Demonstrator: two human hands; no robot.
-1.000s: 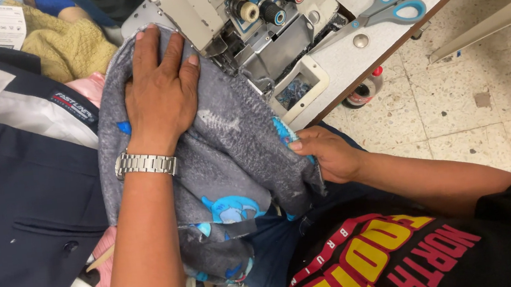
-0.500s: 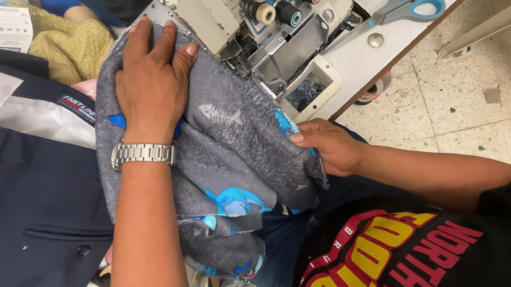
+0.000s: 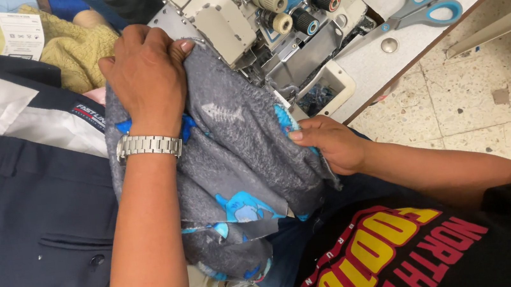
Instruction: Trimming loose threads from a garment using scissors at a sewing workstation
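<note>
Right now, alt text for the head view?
Both hands hold grey fleece at a sewing machine: left hand presses it by the machine, right hand pinches its edge. Blue scissors lie on the table; dark garment at left.

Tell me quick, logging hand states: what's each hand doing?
Left hand: closed, gripping the grey fleece fabric beside the sewing machine.
Right hand: closed, pinching the fabric's edge.
</note>
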